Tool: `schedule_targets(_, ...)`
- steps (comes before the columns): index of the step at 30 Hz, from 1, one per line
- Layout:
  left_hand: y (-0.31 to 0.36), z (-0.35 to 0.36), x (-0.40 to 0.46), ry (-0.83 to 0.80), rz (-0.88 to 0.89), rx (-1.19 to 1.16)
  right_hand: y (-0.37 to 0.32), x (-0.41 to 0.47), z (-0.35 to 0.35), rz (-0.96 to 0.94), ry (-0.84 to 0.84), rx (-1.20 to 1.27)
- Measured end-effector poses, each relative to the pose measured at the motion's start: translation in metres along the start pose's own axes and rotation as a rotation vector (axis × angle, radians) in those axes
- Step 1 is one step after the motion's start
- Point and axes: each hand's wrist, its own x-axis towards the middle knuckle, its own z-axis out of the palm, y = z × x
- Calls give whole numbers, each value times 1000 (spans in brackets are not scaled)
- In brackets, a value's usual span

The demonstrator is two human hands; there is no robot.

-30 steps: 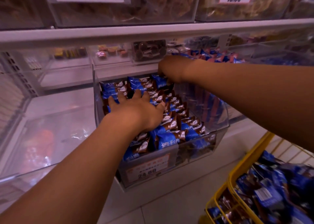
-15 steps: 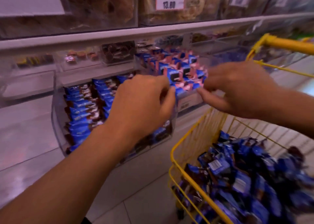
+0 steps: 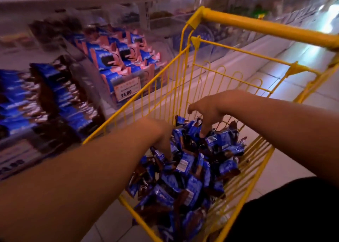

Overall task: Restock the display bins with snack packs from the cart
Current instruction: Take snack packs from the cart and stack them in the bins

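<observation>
A yellow wire cart (image 3: 256, 24) stands to the right of the shelf, with a heap of blue and brown snack packs (image 3: 185, 183) in it. Both my hands are down inside the cart. My left hand (image 3: 163, 137) points downward, and its fingertips are sunk among the packs at the heap's left side. My right hand (image 3: 209, 111) hovers over the far end of the heap with its fingers spread, one fingertip touching a pack. Neither hand visibly holds a pack. The clear display bin (image 3: 60, 98) at the left holds rows of the same blue and brown packs.
A second clear bin (image 3: 119, 58) of blue and pink packs, with a 24.80 price label (image 3: 126, 91), sits between the filled bin and the cart. More clear bins line the shelf behind. Pale tiled floor (image 3: 286, 87) runs to the right of the cart.
Both hands left the display bin, swung right and dropped into the cart. The view turned from the bin to the cart.
</observation>
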Motion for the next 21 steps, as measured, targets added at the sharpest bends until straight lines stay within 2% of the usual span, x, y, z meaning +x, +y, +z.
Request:
schedule_targets(4,-2,12,20,-93,22,-118,-6,13,15,-4,-103,-75)
schedule_targets(7,-7,14,29,-135,17,-311,-12,16,20,-44,-36,-117)
schedule_targets(10,-10,13,31,-148,8,-377,-18,18,20,-82,0,-109)
schedule_targets(14,-15,0,24,-151,54,-586,-19,13,5,-132,104,65)
schedule_targets(17,-20,-15,-4,-43,57,-819,-19,-1,-11,-179,138,235)
schedule_targets(19,-31,-23,-37,40,78,-1080,-23,-15,-19,-230,155,252)
schedule_targets(21,-50,-24,-74,-34,215,-1326,-25,-34,-28,-276,176,252)
